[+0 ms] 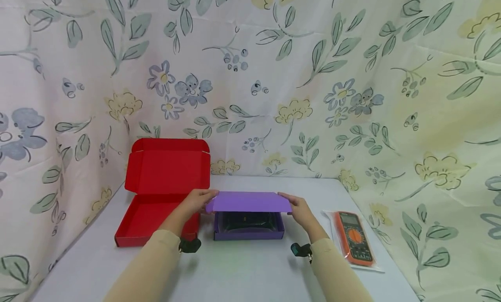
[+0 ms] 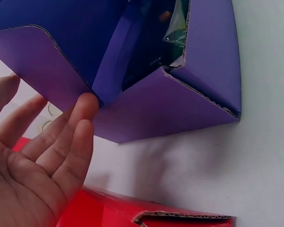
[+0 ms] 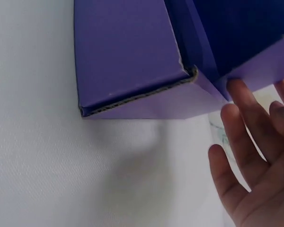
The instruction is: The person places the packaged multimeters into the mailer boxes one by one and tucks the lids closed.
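A purple cardboard box (image 1: 248, 236) stands on the table with its hinged lid (image 1: 250, 202) tilted partway down over it. My left hand (image 1: 197, 202) is at the lid's left end; in the left wrist view its fingertips (image 2: 86, 105) touch the outside of the purple side flap (image 2: 35, 66). At the lid's right end is my right hand (image 1: 299, 210), its fingers spread, one fingertip (image 3: 236, 87) against the right flap (image 3: 265, 66). Inside the box lies a dark item in clear plastic (image 1: 250, 221), partly hidden by the lid.
A red box (image 1: 166, 165) stands with its lid up, left of the purple one and close to my left forearm. On the right, an orange multimeter (image 1: 354, 237) lies in a clear bag beside my right sleeve. A floral curtain (image 1: 250, 84) hangs behind the white table (image 1: 242, 271).
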Demonstrator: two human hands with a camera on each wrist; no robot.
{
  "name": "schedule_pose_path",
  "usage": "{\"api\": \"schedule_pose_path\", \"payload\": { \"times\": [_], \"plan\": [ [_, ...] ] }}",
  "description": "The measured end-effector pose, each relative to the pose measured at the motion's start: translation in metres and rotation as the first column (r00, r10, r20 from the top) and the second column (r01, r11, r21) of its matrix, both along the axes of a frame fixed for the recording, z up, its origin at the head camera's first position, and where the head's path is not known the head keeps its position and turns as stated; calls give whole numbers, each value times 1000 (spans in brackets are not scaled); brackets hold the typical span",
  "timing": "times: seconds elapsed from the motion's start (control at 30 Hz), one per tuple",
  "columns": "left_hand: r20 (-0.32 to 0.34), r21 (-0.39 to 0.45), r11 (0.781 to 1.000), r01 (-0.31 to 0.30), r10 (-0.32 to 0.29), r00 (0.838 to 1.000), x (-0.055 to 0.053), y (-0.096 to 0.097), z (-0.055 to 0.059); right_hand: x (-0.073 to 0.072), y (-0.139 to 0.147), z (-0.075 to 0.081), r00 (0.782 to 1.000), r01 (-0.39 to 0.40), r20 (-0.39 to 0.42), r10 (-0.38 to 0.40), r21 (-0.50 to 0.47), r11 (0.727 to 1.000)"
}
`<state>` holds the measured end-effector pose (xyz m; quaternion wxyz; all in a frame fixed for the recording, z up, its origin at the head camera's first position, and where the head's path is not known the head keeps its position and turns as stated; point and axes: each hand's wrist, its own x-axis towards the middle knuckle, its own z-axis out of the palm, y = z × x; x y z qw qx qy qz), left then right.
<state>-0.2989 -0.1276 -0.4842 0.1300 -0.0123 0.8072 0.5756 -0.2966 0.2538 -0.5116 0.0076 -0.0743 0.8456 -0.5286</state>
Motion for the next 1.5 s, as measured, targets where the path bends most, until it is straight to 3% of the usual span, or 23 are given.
{"api": "schedule_pose_path", "payload": {
  "times": [0.17,0.4,0.67,0.87,1.03,1.2,1.5],
  "plan": [
    [-14,-19,1000,17,-17,1000,2,-1,2,1,8,-3,996,-57,63,61,-54,997],
    [12,-28,1000,14,-14,1000,6,-1,-3,8,17,-9,972,-134,171,163,-168,977],
    [19,-55,998,-14,15,1000,7,1,-3,10,11,-4,971,-32,228,67,-155,987],
    [2,-85,996,-21,21,1000,4,4,1,5,4,10,959,35,280,-29,-17,999],
    [-35,-114,993,7,-11,999,3,5,3,7,1,17,957,17,289,-23,21,1000],
    [-52,-143,989,24,-32,998,4,8,-1,8,1,11,957,7,291,-13,23,1000],
    [-85,-314,949,-14,-13,996,8,20,-2,11,-1,6,963,-3,270,-6,34,999]
  ]
}}
